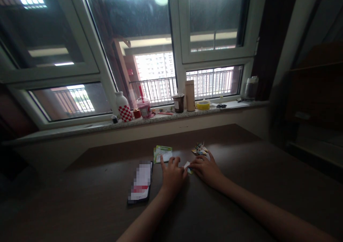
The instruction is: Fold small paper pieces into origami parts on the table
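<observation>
A small piece of folded paper point(187, 165), white with some blue and yellow, is pinched low over the dark table point(88, 188). My left hand point(173, 175) holds its left side, with the index finger stretched towards the green-and-white paper sheets point(164, 154). On the right side, the fingertips of my right hand point(207, 171) are closed on the same paper. Just beyond my right hand lies a small pile of folded, pointed paper pieces point(199, 149). My fingers cover part of the held paper, so its full shape is hidden.
A phone point(141, 181) with a blurred screen lies left of my left hand. Behind the table, the windowsill point(166, 120) carries a checkered bottle point(124, 108), a pink drink cup point(144, 107), a dark drink cup point(178, 103), a tan box-like flask point(190, 96) and yellow tape point(203, 105).
</observation>
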A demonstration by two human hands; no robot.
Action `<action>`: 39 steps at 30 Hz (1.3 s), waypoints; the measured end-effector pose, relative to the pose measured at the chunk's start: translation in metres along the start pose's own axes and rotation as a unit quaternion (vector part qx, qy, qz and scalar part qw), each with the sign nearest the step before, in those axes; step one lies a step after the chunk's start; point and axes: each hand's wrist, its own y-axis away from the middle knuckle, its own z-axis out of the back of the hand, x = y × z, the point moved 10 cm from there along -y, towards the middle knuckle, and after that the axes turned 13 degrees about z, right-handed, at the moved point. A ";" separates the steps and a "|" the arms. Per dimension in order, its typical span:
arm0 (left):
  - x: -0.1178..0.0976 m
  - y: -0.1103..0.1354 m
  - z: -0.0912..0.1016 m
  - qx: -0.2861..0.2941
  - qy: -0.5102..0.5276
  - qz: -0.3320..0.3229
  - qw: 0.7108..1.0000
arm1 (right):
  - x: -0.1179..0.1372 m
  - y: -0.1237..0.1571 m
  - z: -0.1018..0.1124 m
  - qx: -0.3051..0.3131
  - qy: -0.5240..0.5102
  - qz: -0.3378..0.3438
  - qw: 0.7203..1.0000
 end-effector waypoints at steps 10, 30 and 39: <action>0.000 0.001 0.000 0.002 -0.008 0.010 1.000 | -0.002 0.001 0.000 -0.012 -0.010 -0.002 1.000; 0.007 -0.003 -0.020 0.042 0.003 0.042 0.998 | -0.018 0.004 -0.024 0.027 0.025 -0.040 0.999; 0.007 -0.006 -0.017 0.038 -0.013 0.033 0.999 | -0.016 0.000 -0.007 0.005 0.039 -0.050 0.998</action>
